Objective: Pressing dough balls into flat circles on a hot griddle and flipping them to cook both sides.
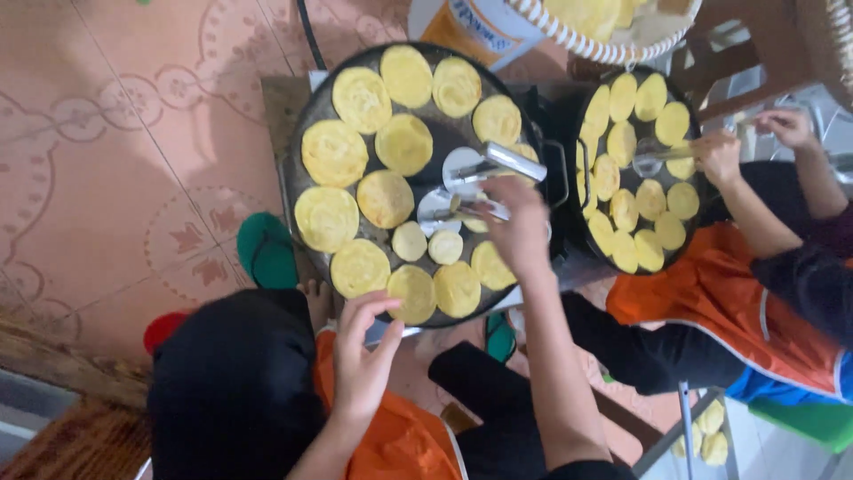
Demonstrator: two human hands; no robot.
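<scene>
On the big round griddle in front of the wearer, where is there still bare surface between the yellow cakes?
On the griddle, bare dark metal shows at centre-right, around the tongs in the right hand. The rim ring is packed with yellow cakes. The left hand hovers at the near edge.

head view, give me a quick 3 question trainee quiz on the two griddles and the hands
1. True or false: the right hand holds metal tongs over the big griddle.
2. Where is the left hand? A) on the basket B) at the big griddle's near rim C) on the floor
3. Fill in: a co-worker's hand works over the ___ griddle.

Key: 1 true; 2 B; 3 smaller
</scene>
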